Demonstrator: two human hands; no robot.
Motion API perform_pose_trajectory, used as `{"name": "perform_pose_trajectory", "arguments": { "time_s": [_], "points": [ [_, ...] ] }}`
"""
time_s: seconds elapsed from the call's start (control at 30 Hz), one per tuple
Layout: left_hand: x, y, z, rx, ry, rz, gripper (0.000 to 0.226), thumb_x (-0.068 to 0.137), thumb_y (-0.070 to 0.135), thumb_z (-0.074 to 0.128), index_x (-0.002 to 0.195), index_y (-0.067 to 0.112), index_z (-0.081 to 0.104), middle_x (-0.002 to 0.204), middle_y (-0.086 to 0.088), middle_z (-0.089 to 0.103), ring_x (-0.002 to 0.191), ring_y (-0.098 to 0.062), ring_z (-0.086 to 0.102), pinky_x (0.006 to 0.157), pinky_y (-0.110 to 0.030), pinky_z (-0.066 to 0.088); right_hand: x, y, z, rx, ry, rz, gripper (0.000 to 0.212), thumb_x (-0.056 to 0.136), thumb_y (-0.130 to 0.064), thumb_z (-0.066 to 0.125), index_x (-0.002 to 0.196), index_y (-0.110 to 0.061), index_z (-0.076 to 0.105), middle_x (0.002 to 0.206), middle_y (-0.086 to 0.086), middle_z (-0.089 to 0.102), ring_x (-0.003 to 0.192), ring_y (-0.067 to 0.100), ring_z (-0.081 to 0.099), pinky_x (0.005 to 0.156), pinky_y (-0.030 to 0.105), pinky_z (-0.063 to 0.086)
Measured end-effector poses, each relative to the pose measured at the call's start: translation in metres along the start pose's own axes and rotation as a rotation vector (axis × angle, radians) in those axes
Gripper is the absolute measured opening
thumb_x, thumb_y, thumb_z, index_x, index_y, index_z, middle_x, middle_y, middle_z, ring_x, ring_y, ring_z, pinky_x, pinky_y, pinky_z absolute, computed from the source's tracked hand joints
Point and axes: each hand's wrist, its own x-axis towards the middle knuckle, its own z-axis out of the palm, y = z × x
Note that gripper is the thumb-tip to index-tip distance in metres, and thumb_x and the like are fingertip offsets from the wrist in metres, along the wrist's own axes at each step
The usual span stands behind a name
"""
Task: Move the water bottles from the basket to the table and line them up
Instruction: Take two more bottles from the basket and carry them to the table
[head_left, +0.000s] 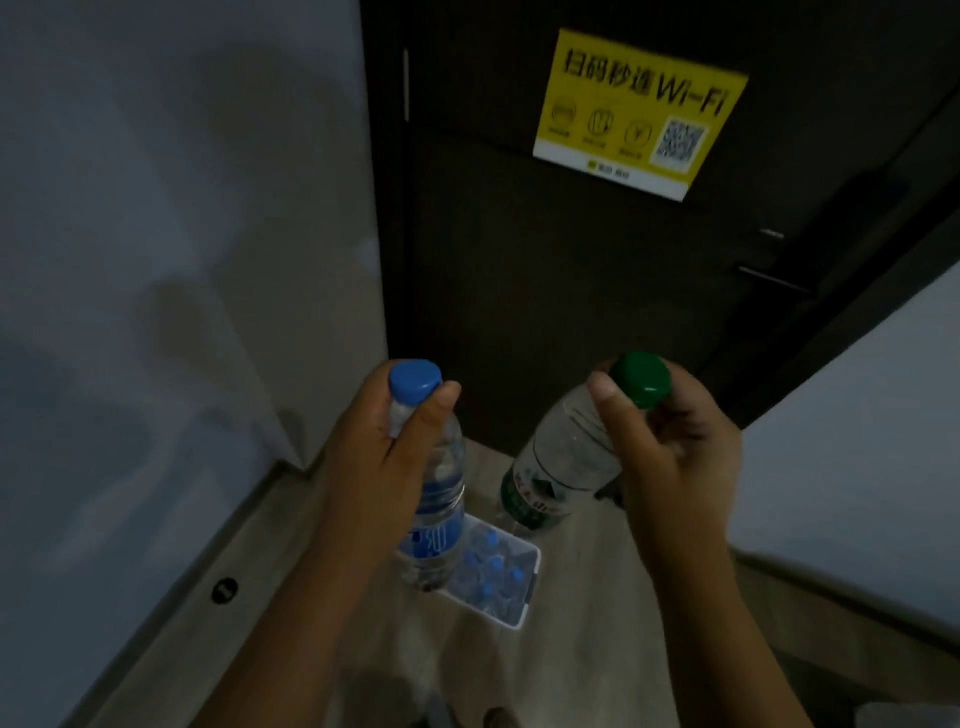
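The person is holding two bottles above the basket (534, 564): the left hand (374, 457) is gripping the blue-capped bottle (439, 519) by its neck, fingers curled round it, and the right hand (670, 457) is gripping the green-capped bottle (561, 462) likewise. Several more bottles (493, 566) are waiting inside the basket and no table is showing, so most of the job is probably remaining. Beyond the basket, a yellow sticker (639, 111) is reading "Wi-Fi"; the bottle labels are too blurred to read

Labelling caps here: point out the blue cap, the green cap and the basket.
blue cap (415, 378): head view, its top.
green cap (641, 380): head view, its side.
basket (533, 590): head view, right wall.
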Motion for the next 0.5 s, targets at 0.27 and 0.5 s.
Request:
{"name": "perform_pose_trajectory", "arguments": {
  "time_s": [0.27, 0.5],
  "points": [
    [0.024, 0.039, -0.027, 0.147, 0.26, 0.07, 0.045, 0.079, 0.058, 0.046, 0.097, 0.021, 0.064, 0.088, 0.022, 0.066, 0.082, 0.012, 0.06, 0.067, 0.001, 0.042, 0.051, -0.034, 0.044, 0.305, -0.118, -0.14, 0.02, 0.091, -0.026, 0.056, 0.089, -0.006, 0.06, 0.082, 0.006, 0.061, 0.073, 0.003, 0.06, 0.064, 0.014, 0.049],
    [0.024, 0.068, -0.03, 0.208, 0.499, 0.133, 0.031, 0.089, 0.04, 0.05, 0.088, 0.011, 0.06, 0.079, -0.002, 0.062, 0.069, -0.007, 0.062, 0.062, -0.012, 0.048, 0.088, -0.052, 0.074, 0.473, -0.361, -0.15, 0.026, 0.087, -0.027, 0.059, 0.091, -0.001, 0.064, 0.082, -0.003, 0.067, 0.075, 0.002, 0.064, 0.066, 0.01, 0.048]
  ]
}}
